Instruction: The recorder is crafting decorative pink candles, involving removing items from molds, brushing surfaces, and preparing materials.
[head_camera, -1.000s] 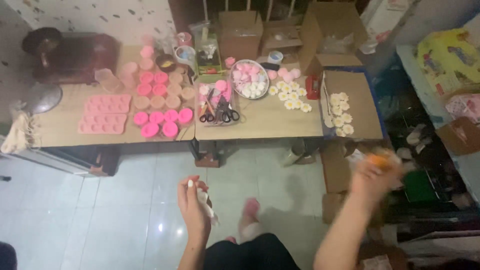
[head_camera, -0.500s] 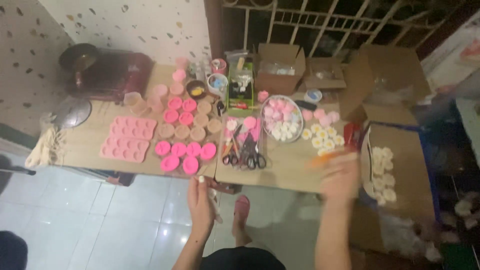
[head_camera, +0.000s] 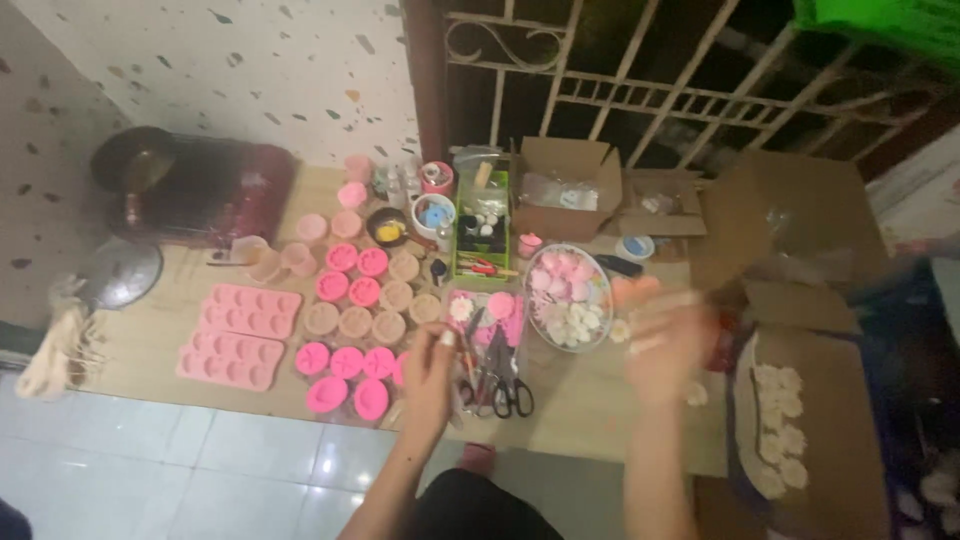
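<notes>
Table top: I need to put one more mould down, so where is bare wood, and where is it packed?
Bare wood shows on the table between the scissors and the blurred right hand, along the near edge. Another strip lies left of the pink mould trays, by the metal lid. The middle, around the left hand, is packed with round moulds.

You have an open brown cardboard box (head_camera: 565, 185) at upper centre, a flatter brown one (head_camera: 660, 212) just right of it, and a green oblong carton (head_camera: 480, 235) left of it.
</notes>
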